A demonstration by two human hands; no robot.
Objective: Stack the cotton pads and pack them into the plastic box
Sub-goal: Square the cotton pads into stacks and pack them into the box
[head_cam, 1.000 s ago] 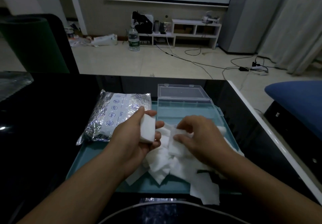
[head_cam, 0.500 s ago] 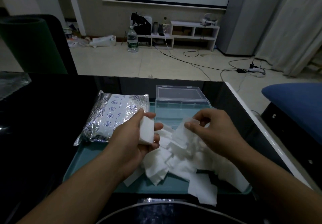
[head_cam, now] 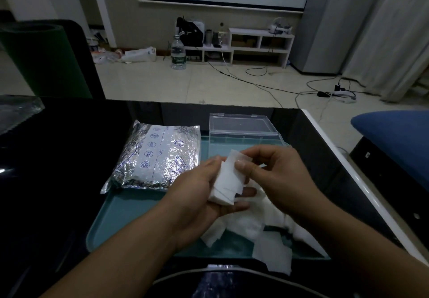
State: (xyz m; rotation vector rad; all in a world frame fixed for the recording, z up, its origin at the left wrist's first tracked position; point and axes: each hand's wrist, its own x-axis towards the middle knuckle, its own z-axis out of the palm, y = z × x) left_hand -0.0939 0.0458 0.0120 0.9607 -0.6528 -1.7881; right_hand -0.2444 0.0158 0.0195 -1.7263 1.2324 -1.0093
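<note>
Two hands meet over the teal tray [head_cam: 120, 223] in front of us. Our left hand [head_cam: 197, 195] cups a small stack of cotton pads [head_cam: 226, 185], fingers curled under it and thumb along its far edge, while our right hand [head_cam: 276, 174] pinches a single pad [head_cam: 235, 156] between thumb and forefinger and lays it against the top of that stack. Beneath both hands a loose heap of pads [head_cam: 255, 225] lies scattered across the near right part of the tray, and one pad [head_cam: 274, 258] hangs over the tray's front rim. At the far right of the tray stands the clear plastic box [head_cam: 243, 135], its lid swung open away from us; we see no pads inside it. Just left of the box, a silver foil bag [head_cam: 160, 158] printed with blue icons lies flat on the tray. All of this sits on a glossy black table [head_cam: 58, 158], and at the room's far side a water bottle [head_cam: 178, 54] stands on the floor beside a low white shelf [head_cam: 257, 44].
</note>
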